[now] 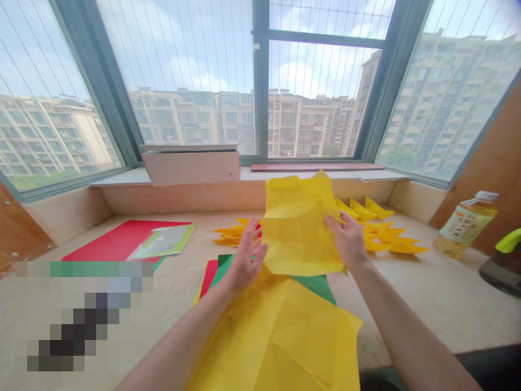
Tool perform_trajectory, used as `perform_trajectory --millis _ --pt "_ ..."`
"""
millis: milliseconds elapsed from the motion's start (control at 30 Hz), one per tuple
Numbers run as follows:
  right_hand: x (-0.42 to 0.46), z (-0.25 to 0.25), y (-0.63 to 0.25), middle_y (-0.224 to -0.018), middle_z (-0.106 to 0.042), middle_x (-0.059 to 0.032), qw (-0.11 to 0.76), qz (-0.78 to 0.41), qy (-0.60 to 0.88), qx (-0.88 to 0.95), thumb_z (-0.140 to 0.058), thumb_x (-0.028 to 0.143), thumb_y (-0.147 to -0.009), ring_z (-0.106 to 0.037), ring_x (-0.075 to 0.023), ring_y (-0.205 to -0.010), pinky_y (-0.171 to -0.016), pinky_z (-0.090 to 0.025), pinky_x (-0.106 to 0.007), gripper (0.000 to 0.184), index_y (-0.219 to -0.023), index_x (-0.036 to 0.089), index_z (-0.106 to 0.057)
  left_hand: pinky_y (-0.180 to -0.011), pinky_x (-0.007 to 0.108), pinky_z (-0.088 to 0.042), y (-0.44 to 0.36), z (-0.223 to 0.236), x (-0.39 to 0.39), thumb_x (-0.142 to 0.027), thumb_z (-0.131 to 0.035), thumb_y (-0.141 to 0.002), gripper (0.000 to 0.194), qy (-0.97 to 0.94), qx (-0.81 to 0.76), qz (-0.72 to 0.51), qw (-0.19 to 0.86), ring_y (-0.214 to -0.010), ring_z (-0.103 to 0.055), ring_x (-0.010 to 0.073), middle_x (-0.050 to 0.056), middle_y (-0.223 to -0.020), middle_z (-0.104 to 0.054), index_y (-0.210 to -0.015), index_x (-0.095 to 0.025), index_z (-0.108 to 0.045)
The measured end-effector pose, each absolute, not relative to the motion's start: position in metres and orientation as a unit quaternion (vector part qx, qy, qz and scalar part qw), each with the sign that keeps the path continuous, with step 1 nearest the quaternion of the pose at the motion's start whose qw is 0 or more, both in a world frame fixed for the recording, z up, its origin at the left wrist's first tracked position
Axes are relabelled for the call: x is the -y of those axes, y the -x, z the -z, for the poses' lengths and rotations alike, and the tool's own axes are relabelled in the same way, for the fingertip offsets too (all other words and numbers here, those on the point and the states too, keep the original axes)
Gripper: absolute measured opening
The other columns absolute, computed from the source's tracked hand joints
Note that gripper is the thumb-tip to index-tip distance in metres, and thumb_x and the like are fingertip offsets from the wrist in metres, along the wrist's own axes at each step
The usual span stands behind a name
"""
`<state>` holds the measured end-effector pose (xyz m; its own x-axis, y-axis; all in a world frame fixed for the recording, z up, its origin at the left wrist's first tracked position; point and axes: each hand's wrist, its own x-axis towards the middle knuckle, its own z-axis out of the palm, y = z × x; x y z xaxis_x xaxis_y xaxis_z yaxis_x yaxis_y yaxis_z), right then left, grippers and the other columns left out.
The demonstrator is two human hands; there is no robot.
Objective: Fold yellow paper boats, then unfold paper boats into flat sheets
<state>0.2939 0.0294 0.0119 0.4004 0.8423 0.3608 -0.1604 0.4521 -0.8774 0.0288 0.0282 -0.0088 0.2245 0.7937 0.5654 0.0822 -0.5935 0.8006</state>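
Note:
My right hand (349,240) pinches the right edge of a creased yellow paper sheet (299,222) and holds it upright above the table. My left hand (247,254) is beside the sheet's left edge with its fingers spread, not gripping it. Under both hands lies a larger yellow sheet (280,336) on top of green paper (315,286) and red paper (208,277). Behind the raised sheet, several folded yellow paper pieces (386,239) lie on the stone table, with more of them (232,233) to the left.
A red sheet (118,241) with a printed leaflet (163,241) lies at the left. A cardboard box (191,163) sits on the window sill. A drink bottle (466,222) and a dark object with a green top (502,266) stand at the right.

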Motion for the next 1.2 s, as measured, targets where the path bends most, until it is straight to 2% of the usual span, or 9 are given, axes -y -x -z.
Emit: perform_trajectory --millis 133,233,333,400,600,800,933,1033,1200 --pt "-0.039 -0.007 -0.308 -0.083 -0.077 -0.0052 0.788 -0.228 0.432 0.375 -0.076 0.044 -0.073 -0.071 -0.0204 -0.065 -0.064 -0.058 -0.035 0.050 -0.114 0.018 -0.064 -0.105 0.042 -0.041 -0.016 -0.033 -0.014 -0.034 -0.048 -0.096 0.025 -0.772 -0.333 -0.531 0.103 -0.121 -0.054 0.0266 0.013 -0.122 -0.062 -0.101 -0.021 -0.069" --pt "-0.043 -0.005 -0.311 -0.089 -0.075 -0.0076 0.802 -0.163 0.444 0.364 -0.072 0.042 -0.076 -0.070 -0.0199 -0.070 -0.063 -0.057 -0.032 0.046 -0.113 0.017 -0.063 -0.082 0.033 -0.051 -0.005 -0.074 0.020 -0.033 -0.046 -0.097 0.032 -0.895 -0.238 -0.362 0.107 -0.082 -0.065 0.0212 0.009 -0.083 -0.068 -0.080 -0.021 -0.070" --pt "-0.043 -0.006 -0.309 -0.092 -0.073 -0.0083 0.812 -0.121 0.452 0.348 -0.069 0.040 -0.077 -0.069 -0.0197 -0.073 -0.066 -0.056 -0.033 0.047 -0.116 0.016 -0.059 -0.088 0.035 -0.050 0.002 -0.092 0.063 -0.036 -0.062 -0.088 0.020 -0.960 -0.115 -0.187 0.171 -0.087 -0.069 0.0247 0.008 -0.090 -0.074 -0.100 -0.026 -0.074" --pt "-0.041 -0.010 -0.307 -0.094 -0.071 -0.0087 0.818 -0.109 0.449 0.342 -0.067 0.040 -0.078 -0.069 -0.0200 -0.077 -0.070 -0.056 -0.034 0.049 -0.119 0.015 -0.058 -0.105 0.044 -0.043 0.006 -0.085 0.085 -0.041 -0.068 -0.084 0.040 -0.970 -0.096 -0.116 0.190 -0.108 -0.066 0.0311 0.010 -0.116 -0.072 -0.121 -0.028 -0.069" --pt "-0.009 -0.038 -0.304 -0.111 -0.069 -0.0123 0.785 -0.002 0.438 0.439 -0.063 0.038 -0.085 -0.069 -0.0258 -0.096 -0.080 -0.056 -0.039 0.039 -0.118 0.017 -0.062 -0.116 0.063 -0.018 0.024 -0.034 0.086 -0.057 -0.056 -0.088 0.067 -0.962 -0.231 0.004 0.143 -0.145 -0.028 0.0401 0.012 -0.160 -0.030 -0.149 -0.033 -0.042" --pt "0.059 -0.052 -0.274 -0.132 -0.065 -0.0081 0.579 0.100 0.362 0.724 -0.054 0.016 -0.089 -0.059 -0.0273 -0.125 -0.106 -0.046 -0.047 0.044 -0.131 0.027 -0.059 -0.115 0.063 -0.020 0.018 0.001 0.056 -0.057 -0.047 -0.093 0.066 -0.928 -0.346 -0.060 0.120 -0.146 -0.028 0.0392 0.017 -0.158 -0.031 -0.150 -0.025 -0.039" --pt "0.084 -0.014 -0.231 -0.142 -0.058 -0.0070 0.351 0.043 0.336 0.873 -0.044 0.006 -0.088 -0.053 -0.0265 -0.133 -0.112 -0.039 -0.052 0.057 -0.139 0.028 -0.053 -0.117 0.054 -0.025 0.007 0.026 0.048 -0.052 -0.057 -0.088 0.052 -0.875 -0.357 -0.237 0.223 -0.139 -0.043 0.0336 0.009 -0.144 -0.055 -0.134 -0.028 -0.060" --pt "0.093 0.019 -0.210 -0.135 -0.063 -0.0127 0.237 -0.002 0.373 0.897 -0.046 0.010 -0.091 -0.061 -0.0287 -0.123 -0.104 -0.046 -0.052 0.051 -0.140 0.023 -0.053 -0.112 0.041 -0.040 0.009 0.031 0.041 -0.049 -0.057 -0.088 0.042 -0.820 -0.329 -0.339 0.324 -0.127 -0.057 0.0268 0.005 -0.128 -0.068 -0.124 -0.030 -0.067" --pt "0.102 0.024 -0.210 -0.136 -0.063 -0.0091 0.148 -0.019 0.378 0.914 -0.040 0.022 -0.101 -0.058 -0.0280 -0.125 -0.107 -0.041 -0.050 0.040 -0.138 0.027 -0.055 -0.100 0.045 -0.050 0.039 0.028 0.024 -0.048 -0.052 -0.091 0.050 -0.680 -0.374 -0.427 0.463 -0.117 -0.063 0.0286 0.015 -0.131 -0.064 -0.130 -0.017 -0.059"
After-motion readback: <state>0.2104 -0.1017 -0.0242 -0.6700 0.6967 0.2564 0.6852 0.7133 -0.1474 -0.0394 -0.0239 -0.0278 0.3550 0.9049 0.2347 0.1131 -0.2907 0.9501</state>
